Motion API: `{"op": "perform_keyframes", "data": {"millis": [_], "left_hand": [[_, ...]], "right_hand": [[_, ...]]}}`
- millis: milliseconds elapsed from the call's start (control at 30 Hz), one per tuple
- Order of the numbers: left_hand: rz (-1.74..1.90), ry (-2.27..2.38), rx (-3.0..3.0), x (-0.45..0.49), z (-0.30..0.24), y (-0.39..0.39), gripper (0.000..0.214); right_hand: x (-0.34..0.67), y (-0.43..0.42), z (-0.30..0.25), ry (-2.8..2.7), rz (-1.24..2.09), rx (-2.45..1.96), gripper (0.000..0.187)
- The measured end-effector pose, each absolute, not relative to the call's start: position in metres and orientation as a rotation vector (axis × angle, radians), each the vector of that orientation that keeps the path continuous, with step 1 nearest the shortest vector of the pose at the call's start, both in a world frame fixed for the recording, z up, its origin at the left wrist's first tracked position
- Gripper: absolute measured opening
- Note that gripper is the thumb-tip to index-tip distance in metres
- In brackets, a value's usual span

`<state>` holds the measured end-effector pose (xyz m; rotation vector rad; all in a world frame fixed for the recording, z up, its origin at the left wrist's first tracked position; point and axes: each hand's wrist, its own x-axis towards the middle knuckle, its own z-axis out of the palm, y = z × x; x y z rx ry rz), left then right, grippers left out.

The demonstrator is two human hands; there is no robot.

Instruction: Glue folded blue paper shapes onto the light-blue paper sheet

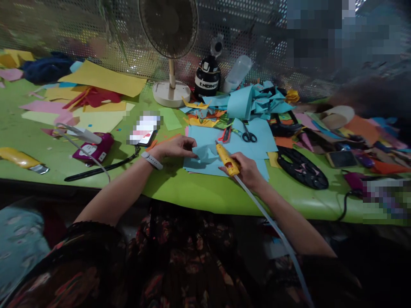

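Pinched in the left hand's (173, 147) grip, the blue paper piece (208, 154) lies just left of the yellow glue gun (226, 160) the right hand (246, 169) clasps, nozzle angled forward-left.

L hand (173, 147) pinching, R hand (247, 168) gripping; arms (120, 186) fwd.

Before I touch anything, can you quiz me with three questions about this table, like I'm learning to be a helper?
1. Which hand holds the yellow tool: left or right?
2. True or false: the black-handled scissors are in the left hand.
3. Fill in the gap: the fan stands on a table top that is ____ in colour.

Key:
1. The right hand.
2. False. They lie on blue paper, and the left hand is at a light-blue piece instead.
3. Green.
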<state>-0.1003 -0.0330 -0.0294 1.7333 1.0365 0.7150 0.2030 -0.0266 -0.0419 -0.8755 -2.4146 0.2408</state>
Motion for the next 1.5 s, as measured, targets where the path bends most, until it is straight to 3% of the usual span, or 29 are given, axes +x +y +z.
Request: {"op": "perform_keyframes", "data": {"millis": [233,400,533,1000,1167,1500], "left_hand": [[0.698,1.09,1.806,-0.099,-0.033,-0.032,0.031],[0.67,1.089,1.855,-0.098,-0.031,-0.032,0.052],[0.678,1.097,1.846,-0.1,-0.036,-0.031,0.051],[0.7,1.184,1.841,-0.105,-0.044,-0.026,0.054],[0.673,1.165,1.834,-0.108,-0.048,-0.024,0.054],[0.72,1.176,1.842,-0.107,-0.041,-0.028,0.056]], "right_hand": [[0.286,-0.001,-0.038,-2.281,-0.056,-1.236,0.035],[0.351,0.008,-0.044,-2.199,-0.132,-1.544,0.036],[0.384,0.01,-0.044,-2.111,-0.197,-1.722,0.041],[0.426,0.034,-0.046,-2.163,-0.025,-1.864,0.073],[0.426,0.036,-0.037,-2.211,-0.047,-1.82,0.058],[0.389,0.026,-0.048,-2.281,-0.484,-1.771,0.057]]}}
